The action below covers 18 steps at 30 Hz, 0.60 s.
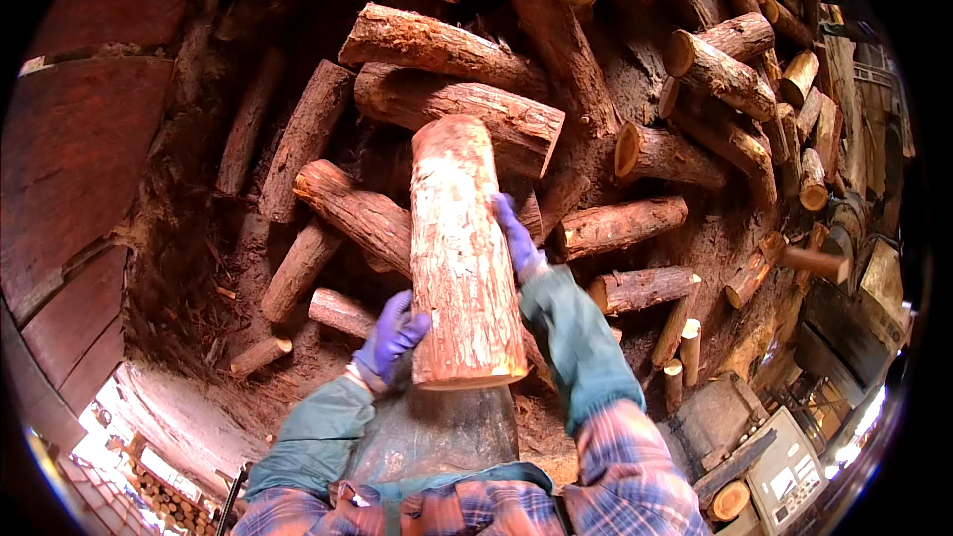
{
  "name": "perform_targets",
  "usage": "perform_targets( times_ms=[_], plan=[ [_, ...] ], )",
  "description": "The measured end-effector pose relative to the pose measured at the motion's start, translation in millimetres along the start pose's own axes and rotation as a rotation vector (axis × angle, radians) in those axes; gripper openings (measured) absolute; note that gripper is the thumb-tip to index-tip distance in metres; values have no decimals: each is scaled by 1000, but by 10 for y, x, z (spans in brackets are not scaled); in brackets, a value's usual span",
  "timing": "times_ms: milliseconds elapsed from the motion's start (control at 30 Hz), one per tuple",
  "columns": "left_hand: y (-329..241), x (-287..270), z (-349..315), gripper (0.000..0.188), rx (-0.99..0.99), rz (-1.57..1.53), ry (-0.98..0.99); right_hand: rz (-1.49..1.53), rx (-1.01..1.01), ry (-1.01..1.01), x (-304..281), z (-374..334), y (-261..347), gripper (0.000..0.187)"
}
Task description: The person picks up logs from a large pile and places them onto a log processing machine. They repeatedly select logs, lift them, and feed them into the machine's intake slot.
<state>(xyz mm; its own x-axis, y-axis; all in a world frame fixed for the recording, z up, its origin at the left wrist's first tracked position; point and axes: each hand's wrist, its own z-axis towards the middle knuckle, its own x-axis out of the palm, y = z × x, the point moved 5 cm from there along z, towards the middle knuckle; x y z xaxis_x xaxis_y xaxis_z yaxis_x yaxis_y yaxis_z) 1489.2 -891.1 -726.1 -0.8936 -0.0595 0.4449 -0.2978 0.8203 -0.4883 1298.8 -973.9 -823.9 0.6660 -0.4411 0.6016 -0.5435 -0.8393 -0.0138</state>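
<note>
A thick, bark-covered log (pixel 462 258) is held up in front of my body, its cut end toward me and its far end brightly lit. My left hand (pixel 393 335), in a purple glove, presses against its left side near the close end. On the opposite side, farther along, my gloved right hand (pixel 516 233) lies along the bark with its fingers pointing away. The log is gripped between both hands; the fingertips beneath it are hidden. Green sleeve covers reach over both forearms, and a dark apron (pixel 432 437) hangs below the log.
Loose logs lie heaped ahead, among them a long log (pixel 447 50) and a split-ended log (pixel 467 109). More logs pile up at the right. Rusty red panels (pixel 89 149) stand at the left. A pale control panel (pixel 789 471) is at the lower right.
</note>
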Motion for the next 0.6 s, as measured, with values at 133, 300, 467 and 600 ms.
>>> perform_targets(
  times_ms=[133, 300, 467, 600],
  plan=[
    [585, 236, 102, 80, -28, 32, -144, 275, 172, 111, -314, 315, -276, 67],
    [769, 300, -43, 75, 120, 325, -234, 380, 193, 403, -230, -43, -486, 70],
    [532, 777, -871, 83, 50, 569, -129, 644, -84, 361, -247, -922, -1007, 71],
    [782, 550, -1241, 76, -361, -170, -105, 805, -140, 309, -247, -1866, -1434, 63]
  ],
)
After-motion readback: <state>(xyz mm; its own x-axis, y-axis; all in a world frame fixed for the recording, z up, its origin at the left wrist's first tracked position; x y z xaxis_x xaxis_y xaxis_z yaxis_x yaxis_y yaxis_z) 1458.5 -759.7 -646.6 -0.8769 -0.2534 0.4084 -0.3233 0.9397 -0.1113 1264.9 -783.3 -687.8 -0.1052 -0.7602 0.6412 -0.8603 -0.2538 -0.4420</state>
